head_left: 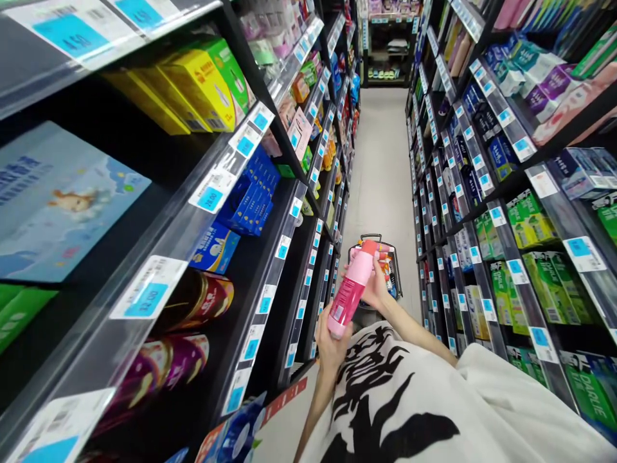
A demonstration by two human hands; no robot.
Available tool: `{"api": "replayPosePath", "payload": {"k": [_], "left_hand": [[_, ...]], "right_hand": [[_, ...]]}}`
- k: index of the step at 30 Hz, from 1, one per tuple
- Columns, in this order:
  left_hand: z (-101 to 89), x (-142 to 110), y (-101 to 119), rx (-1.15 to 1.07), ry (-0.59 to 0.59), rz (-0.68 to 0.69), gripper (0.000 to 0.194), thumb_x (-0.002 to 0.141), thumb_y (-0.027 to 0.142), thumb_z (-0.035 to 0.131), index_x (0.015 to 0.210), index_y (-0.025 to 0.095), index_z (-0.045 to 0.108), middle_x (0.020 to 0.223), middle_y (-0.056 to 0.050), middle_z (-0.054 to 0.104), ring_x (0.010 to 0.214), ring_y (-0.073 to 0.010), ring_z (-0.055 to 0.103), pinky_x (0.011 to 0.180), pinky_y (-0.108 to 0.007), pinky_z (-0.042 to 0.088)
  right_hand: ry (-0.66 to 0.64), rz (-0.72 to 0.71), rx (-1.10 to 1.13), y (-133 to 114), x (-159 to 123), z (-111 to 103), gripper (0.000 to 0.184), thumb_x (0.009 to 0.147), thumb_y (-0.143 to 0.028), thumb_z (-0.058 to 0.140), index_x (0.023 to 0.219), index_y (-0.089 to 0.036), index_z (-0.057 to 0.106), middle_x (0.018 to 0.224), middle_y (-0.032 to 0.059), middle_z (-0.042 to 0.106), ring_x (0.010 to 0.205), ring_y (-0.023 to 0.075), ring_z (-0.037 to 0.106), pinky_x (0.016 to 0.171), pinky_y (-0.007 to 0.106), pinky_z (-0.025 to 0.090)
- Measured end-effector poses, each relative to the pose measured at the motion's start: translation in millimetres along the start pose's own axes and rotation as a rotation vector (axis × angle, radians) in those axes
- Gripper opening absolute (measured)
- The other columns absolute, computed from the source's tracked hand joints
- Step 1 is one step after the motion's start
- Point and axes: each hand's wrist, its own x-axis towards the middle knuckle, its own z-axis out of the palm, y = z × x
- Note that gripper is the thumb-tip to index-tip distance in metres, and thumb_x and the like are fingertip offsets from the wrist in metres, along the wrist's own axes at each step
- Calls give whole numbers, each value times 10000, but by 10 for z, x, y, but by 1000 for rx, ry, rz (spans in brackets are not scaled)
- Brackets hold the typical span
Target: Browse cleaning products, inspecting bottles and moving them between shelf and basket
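A pink bottle with a red cap (348,292) is held at a slant in front of my body, its cap pointing away from me. My left hand (330,341) is closed round its lower end. Higher up, my right hand (376,288) grips it near the cap from the right side. Dense print on a darker pink label faces up, too small to read. Beyond and below the bottle, a dark shopping basket (398,273) contains several orange, red and blue items, partly hidden by my right hand and the bottle.
Shelves with price tags line both sides of a narrow aisle (383,161). Yellow boxes (202,87), blue boxes (255,196) and purple cans (176,363) stand on the left. Green toothpaste boxes (554,289) fill shelves on the right. Another shelf (390,51) closes the far end.
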Motion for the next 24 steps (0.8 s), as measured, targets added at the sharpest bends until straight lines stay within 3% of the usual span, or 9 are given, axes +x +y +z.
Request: {"api": "replayPosePath", "payload": {"k": [3,6,11,15,18,21,24], "left_hand": [[212,62,29,-407,-116,-311,572,971,639,595,1317,184,609,1065,-129,755,977,-330,763,806,-446,632],[561,89,160,-722,-122,-498,572,917,716,611,1123,183,654,857,-92,738,809,-309,758,607,-357,591],[1168,103,419,-937,-97,-666,611,912,759,564,1054,178,684,884,-115,737,734,-269,717,462,-273,473],[1584,122,433,-956,-88,-750,670,904,747,577,1139,131,694,973,-151,762,678,-232,685,470,-269,462],[1854,134,387,-939,1,-847,734,809,741,721,1233,148,641,994,-131,769,731,-253,721,563,-299,532],[2018,149,316,-889,46,-913,803,726,720,825,1254,150,623,1047,-131,771,848,-278,751,688,-342,596],[2068,156,209,-799,42,-937,760,763,699,825,1245,139,644,1120,-150,769,977,-296,761,811,-374,621]], "right_hand": [[-101,111,-29,-172,128,-176,542,910,-637,691,1243,-210,662,1098,88,827,1101,308,768,1003,494,624],[-136,197,-34,-386,229,-339,546,883,-591,732,1275,-219,651,1144,93,822,1127,310,767,1027,487,622],[-131,285,-64,-807,266,-598,579,827,-561,773,1259,-199,640,1144,102,818,1155,326,758,1020,512,625],[-154,271,-125,-1080,256,-859,556,767,-562,817,1164,-211,651,1057,91,828,1134,342,762,1003,515,627],[-41,178,-168,-1209,237,-1036,512,677,-455,907,1075,-232,674,988,53,834,1019,318,782,958,459,637],[83,118,-224,-1296,213,-1154,515,618,-382,959,1040,-229,707,1003,38,836,932,279,778,912,402,637],[104,151,-261,-1342,200,-1243,521,630,-423,966,1050,-220,734,1038,52,834,939,274,777,914,397,629]]}}
